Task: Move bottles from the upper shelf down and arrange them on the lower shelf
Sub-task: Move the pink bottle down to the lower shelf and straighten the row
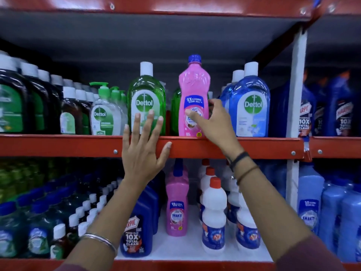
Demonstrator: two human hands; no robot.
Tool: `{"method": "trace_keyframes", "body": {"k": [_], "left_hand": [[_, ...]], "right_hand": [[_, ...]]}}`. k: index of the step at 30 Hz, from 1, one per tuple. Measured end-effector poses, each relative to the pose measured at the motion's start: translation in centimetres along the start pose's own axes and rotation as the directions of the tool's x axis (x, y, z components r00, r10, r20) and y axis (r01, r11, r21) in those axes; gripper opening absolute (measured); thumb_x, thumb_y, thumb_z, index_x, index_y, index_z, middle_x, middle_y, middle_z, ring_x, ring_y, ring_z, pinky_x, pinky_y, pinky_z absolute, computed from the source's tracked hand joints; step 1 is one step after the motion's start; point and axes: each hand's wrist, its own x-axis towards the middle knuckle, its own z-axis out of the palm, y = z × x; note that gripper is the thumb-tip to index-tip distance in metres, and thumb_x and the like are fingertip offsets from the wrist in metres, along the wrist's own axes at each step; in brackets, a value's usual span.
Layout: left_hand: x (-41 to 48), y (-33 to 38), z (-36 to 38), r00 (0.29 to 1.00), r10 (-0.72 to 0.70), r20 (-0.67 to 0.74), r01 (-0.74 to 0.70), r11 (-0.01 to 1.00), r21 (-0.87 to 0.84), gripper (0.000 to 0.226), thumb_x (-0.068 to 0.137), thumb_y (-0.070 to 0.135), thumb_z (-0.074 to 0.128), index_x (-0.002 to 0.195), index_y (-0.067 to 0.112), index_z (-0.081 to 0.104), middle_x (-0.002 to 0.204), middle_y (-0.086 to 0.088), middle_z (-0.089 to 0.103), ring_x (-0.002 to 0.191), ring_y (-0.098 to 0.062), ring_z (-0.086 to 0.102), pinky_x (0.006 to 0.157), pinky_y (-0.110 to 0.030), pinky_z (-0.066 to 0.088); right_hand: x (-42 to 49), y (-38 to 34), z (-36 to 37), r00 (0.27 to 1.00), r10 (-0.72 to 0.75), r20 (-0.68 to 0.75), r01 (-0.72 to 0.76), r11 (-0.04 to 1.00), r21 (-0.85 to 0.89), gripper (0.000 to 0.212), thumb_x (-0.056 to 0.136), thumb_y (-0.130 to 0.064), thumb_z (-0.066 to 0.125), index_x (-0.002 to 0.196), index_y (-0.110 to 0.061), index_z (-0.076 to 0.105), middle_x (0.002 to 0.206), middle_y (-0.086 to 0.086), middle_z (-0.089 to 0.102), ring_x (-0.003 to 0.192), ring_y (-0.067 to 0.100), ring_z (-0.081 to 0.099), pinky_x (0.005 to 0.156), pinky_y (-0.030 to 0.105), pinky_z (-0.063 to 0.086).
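A pink bottle with a blue cap (193, 89) stands upright at the front edge of the upper shelf (254, 146). My right hand (213, 126) is on its lower right side, thumb across the label and fingers curled round the far side. My left hand (143, 149) is raised in front of the shelf edge with fingers spread, holding nothing, just below a green Dettol bottle (146, 98). On the lower shelf (185, 249) a second pink bottle (176, 202) stands upright on the white floor, apart from its neighbours.
A blue Dettol bottle (251, 106) stands right of the pink one, a pump soap bottle (103, 112) and dark bottles to the left. Below are white red-capped bottles (214, 216), a dark blue Harpic bottle (136, 231) and pale blue bottles (332, 212). A white upright post (298, 85) bounds the bay.
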Motion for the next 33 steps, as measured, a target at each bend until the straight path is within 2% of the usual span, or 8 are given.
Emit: {"method": "trace_keyframes", "body": {"k": [5,12,14,17,20,24,29,33], "left_hand": [[0.0,0.0,0.1,1.0,0.007,-0.025,-0.007,1.0,0.001,0.062,0.096,0.054,0.028,0.148,0.022,0.035,0.158,-0.003,0.028,0.147,-0.026,0.021,0.117,-0.051,0.02],[0.1,-0.1,0.1,1.0,0.019,-0.013,-0.019,1.0,-0.02,0.063,0.095,0.055,0.028,0.148,0.023,0.034,0.158,-0.004,0.027,0.147,-0.027,0.02,0.117,-0.05,0.016],[0.1,-0.1,0.1,1.0,0.017,-0.008,-0.018,1.0,-0.021,0.063,0.095,0.055,0.027,0.149,0.023,0.034,0.159,-0.004,0.026,0.147,-0.026,0.02,0.117,-0.05,0.015],[0.0,0.0,0.0,1.0,0.013,0.006,-0.013,1.0,-0.023,0.062,0.096,0.055,0.027,0.149,0.023,0.032,0.159,-0.004,0.025,0.148,-0.026,0.02,0.118,-0.049,0.014],[-0.1,0.0,-0.1,0.999,0.008,0.031,-0.007,0.999,-0.031,0.063,0.097,0.055,0.024,0.15,0.024,0.029,0.16,-0.003,0.023,0.148,-0.025,0.019,0.118,-0.049,0.012],[-0.4,0.2,-0.2,0.999,-0.013,0.033,0.014,0.999,-0.035,0.061,0.097,0.054,0.024,0.15,0.024,0.028,0.16,-0.003,0.025,0.147,-0.024,0.021,0.118,-0.047,0.01],[-1.4,0.5,-0.3,0.999,-0.047,0.01,0.047,0.996,-0.07,0.056,0.099,0.047,0.027,0.149,0.024,0.032,0.158,-0.002,0.028,0.146,-0.025,0.024,0.118,-0.049,0.012],[-1.6,0.3,-0.3,0.999,-0.034,-0.02,0.032,0.996,-0.077,0.052,0.1,0.044,0.03,0.148,0.024,0.035,0.157,-0.002,0.032,0.145,-0.025,0.027,0.117,-0.049,0.014]], "right_hand": [[1.6,0.0,0.2,0.995,0.082,0.058,-0.087,0.991,0.098,0.054,0.068,-0.037,0.08,0.11,-0.012,0.057,0.104,0.006,0.07,0.083,0.013,0.069,0.071,0.028,0.058],[0.6,-1.9,-1.1,0.971,0.019,-0.239,0.044,0.966,0.256,0.061,0.063,-0.029,0.084,0.114,-0.008,0.058,0.094,-0.005,0.067,0.073,-0.006,0.064,0.061,0.009,0.05],[0.2,-3.2,-2.3,0.962,0.026,-0.271,0.061,0.949,0.308,0.06,0.063,-0.031,0.084,0.113,-0.009,0.059,0.095,-0.004,0.069,0.077,-0.003,0.067,0.067,0.015,0.053],[-1.6,-4.7,-4.4,0.976,0.048,-0.211,0.044,0.91,0.411,0.05,0.065,-0.028,0.083,0.107,-0.009,0.062,0.098,0.005,0.072,0.087,0.015,0.072,0.075,0.03,0.058],[-4.7,-5.0,-5.7,0.99,0.085,-0.111,-0.024,0.888,0.459,0.041,0.067,-0.024,0.079,0.103,-0.012,0.063,0.094,0.001,0.073,0.084,0.013,0.072,0.071,0.027,0.058],[-9.2,-3.4,-5.7,0.989,0.149,0.001,-0.131,0.868,0.48,0.052,0.058,-0.026,0.078,0.105,-0.011,0.062,0.095,0.001,0.073,0.082,0.013,0.073,0.069,0.025,0.059],[-13.3,0.3,-3.6,0.975,0.217,0.044,-0.213,0.861,0.461,0.06,0.051,-0.025,0.079,0.105,-0.006,0.062,0.093,0.002,0.073,0.078,0.008,0.071,0.065,0.021,0.055],[-16.2,3.7,-1.1,0.957,0.276,0.09,-0.288,0.859,0.423,0.06,0.054,-0.026,0.08,0.109,-0.01,0.061,0.099,0.002,0.072,0.083,0.008,0.071,0.066,0.02,0.056]]}}
